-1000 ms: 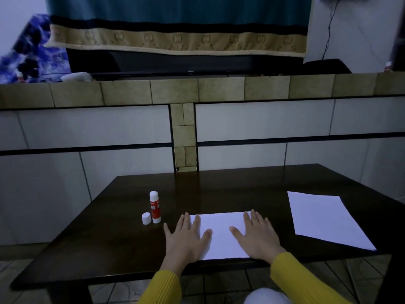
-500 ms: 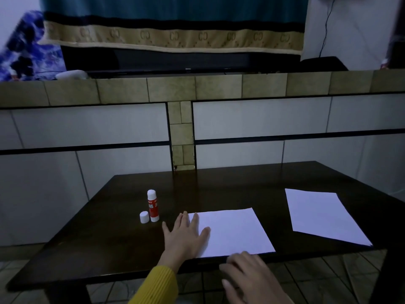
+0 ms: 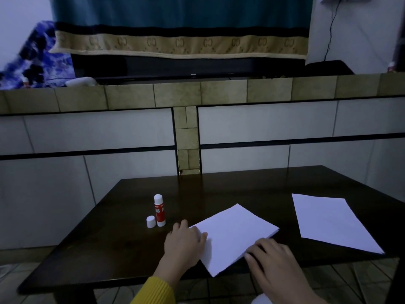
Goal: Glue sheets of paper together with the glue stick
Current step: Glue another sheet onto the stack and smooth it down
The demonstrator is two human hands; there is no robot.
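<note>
Glue stick (image 3: 159, 210) and cap (image 3: 150, 221) block left; bare table (image 3: 252, 189) behind, between sheets.

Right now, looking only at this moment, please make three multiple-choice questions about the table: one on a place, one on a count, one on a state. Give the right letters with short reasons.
1. Where does the glue stick stand?
A. left of the near sheet
B. on the far sheet
C. right of both sheets

2. How many separate white paper pieces lie on the table?
A. one
B. two
C. four

3. What is the state of the glue stick?
A. lying down, capped
B. upright, cap off
C. held in a hand

Answers:
1 A: it stands left of the near sheet, which the left hand and right hand touch.
2 B: the near sheet and the far sheet.
3 B: the white cap stands beside it.
</note>
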